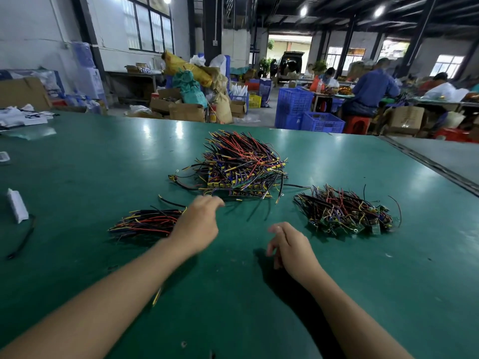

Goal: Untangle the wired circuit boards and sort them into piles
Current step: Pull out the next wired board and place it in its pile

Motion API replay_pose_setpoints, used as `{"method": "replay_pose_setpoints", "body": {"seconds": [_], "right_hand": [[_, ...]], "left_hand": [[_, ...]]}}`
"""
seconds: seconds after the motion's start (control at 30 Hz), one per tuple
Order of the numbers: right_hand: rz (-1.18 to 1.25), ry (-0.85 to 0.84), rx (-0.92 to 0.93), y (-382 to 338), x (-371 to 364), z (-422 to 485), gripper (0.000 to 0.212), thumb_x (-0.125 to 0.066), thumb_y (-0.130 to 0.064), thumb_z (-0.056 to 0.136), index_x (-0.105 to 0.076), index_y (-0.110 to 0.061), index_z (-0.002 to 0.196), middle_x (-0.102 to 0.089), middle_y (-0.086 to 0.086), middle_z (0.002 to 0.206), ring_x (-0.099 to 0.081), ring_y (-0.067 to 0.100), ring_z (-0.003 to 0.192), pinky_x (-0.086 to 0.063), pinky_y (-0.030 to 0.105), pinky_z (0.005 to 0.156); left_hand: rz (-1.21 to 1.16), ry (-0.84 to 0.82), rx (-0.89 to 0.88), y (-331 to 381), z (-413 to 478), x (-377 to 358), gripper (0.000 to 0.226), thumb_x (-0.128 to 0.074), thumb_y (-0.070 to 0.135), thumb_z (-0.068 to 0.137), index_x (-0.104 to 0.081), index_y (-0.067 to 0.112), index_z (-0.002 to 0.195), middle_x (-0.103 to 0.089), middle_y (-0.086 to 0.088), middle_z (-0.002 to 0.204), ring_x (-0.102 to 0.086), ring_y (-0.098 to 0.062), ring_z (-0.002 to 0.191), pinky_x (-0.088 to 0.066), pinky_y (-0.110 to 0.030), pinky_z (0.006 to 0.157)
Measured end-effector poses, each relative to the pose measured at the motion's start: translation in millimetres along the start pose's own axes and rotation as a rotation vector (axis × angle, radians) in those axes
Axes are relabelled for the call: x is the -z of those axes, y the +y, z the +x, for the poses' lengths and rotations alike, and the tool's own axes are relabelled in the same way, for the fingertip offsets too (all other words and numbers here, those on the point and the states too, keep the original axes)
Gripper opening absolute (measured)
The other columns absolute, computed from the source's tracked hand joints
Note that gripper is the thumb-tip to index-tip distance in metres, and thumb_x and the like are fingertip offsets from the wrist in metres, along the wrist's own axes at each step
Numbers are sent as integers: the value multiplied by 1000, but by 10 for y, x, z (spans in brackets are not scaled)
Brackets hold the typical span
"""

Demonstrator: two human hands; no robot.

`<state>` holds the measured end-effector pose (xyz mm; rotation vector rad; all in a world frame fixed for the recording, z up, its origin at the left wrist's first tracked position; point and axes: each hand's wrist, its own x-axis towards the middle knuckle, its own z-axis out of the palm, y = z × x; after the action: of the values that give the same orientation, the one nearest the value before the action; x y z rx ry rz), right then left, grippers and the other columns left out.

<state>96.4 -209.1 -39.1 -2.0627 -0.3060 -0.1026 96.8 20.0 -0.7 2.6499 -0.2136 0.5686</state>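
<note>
A big tangled heap of wired circuit boards [241, 164] lies in the middle of the green table [337, 294]. A small flat pile of boards with red, yellow and black wires [147, 223] lies at the left. Another pile of green boards with wires [347, 213] lies at the right. My left hand [198, 224] hovers between the left pile and the front edge of the big heap, fingers loosely curled toward the heap, holding nothing that I can see. My right hand [290, 244] hangs over bare table, fingers apart and empty.
A white block [16, 206] and a loose black wire [22, 240] lie at the table's left. A short yellow-black wire piece [156, 296] lies under my left forearm. Beyond the far edge are cardboard boxes, blue crates [311, 112] and seated workers at other tables.
</note>
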Motion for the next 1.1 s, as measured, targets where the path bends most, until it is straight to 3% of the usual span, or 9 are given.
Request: {"method": "replay_pose_setpoints", "body": {"seconds": [0.13, 0.27, 0.37, 0.5, 0.63, 0.73, 0.97, 1.03, 1.1], "right_hand": [[89, -58, -26, -2, 14, -13, 27, -36, -8, 101, -55, -27, 108, -71, -4, 70, -57, 16, 42, -43, 20, 45], [30, -81, -14, -49, 31, -25, 18, -48, -11, 99, -61, -22, 95, -71, -5, 69, -59, 14, 43, -45, 19, 46], [-6, -112, -7, -80, 47, -40, 18, -51, -12, 98, -62, -24, 90, -71, -4, 69, -60, 13, 46, -45, 19, 49], [-13, -133, -16, -94, 55, -39, 17, -51, -14, 98, -62, -23, 90, -71, -4, 71, -62, 13, 49, -46, 19, 51], [69, -123, -72, -92, 43, -30, 13, -52, -11, 98, -63, -17, 95, -71, 1, 76, -67, 15, 55, -52, 23, 54], [338, -167, -218, -118, 17, -29, 11, -51, -8, 99, -61, -7, 104, -70, 11, 87, -70, 20, 67, -57, 30, 62], [686, -410, -429, -277, -36, -103, 26, -50, -22, 101, -57, -5, 119, -68, 14, 115, -71, 25, 86, -58, 29, 69], [733, -580, -433, -309, 6, -114, 38, -39, -35, 104, -57, -10, 125, -68, 3, 123, -68, 21, 106, -56, 32, 82], [850, -697, -459, -332, 44, -106, 52, -24, -45, 104, -56, -14, 131, -65, -4, 129, -56, 14, 124, -47, 35, 98]], "left_hand": [[158, -349, 248, -503, 287, 253, 64, -55, 41, 95, -31, 11, 146, -37, -16, 149, -36, -30, 137, -33, -40, 109], [231, -618, 298, -765, 375, 356, 74, -55, 59, 89, -39, 9, 142, -42, -15, 146, -43, -28, 132, -35, -32, 105], [291, -621, 344, -786, 413, 378, 84, -56, 62, 86, -33, 9, 147, -37, -15, 150, -37, -29, 137, -34, -34, 109], [301, -620, 389, -800, 406, 378, 80, -57, 69, 80, -51, 11, 135, -51, -11, 139, -48, -27, 126, -42, -33, 102], [206, -586, 414, -733, 383, 294, 61, -61, 71, 77, -66, 11, 88, -64, -5, 94, -58, -21, 87, -44, -29, 74], [187, -556, 431, -568, 322, 265, 65, -62, 70, 76, -37, 14, 55, -36, -3, 58, -36, -20, 54, -22, -30, 53], [204, -470, 410, -247, 217, 220, 61, -61, 59, 85, -31, 13, 56, -34, -6, 56, -35, -19, 49, -25, -30, 50], [226, -465, 415, -210, 199, 231, 62, -60, 61, 84, -31, 14, 56, -38, -14, 56, -44, -23, 53, -34, -32, 53], [193, -438, 422, -202, 169, 247, 64, -62, 63, 82, -29, 15, 54, -32, -6, 52, -36, -21, 50, -25, -31, 51]]}}
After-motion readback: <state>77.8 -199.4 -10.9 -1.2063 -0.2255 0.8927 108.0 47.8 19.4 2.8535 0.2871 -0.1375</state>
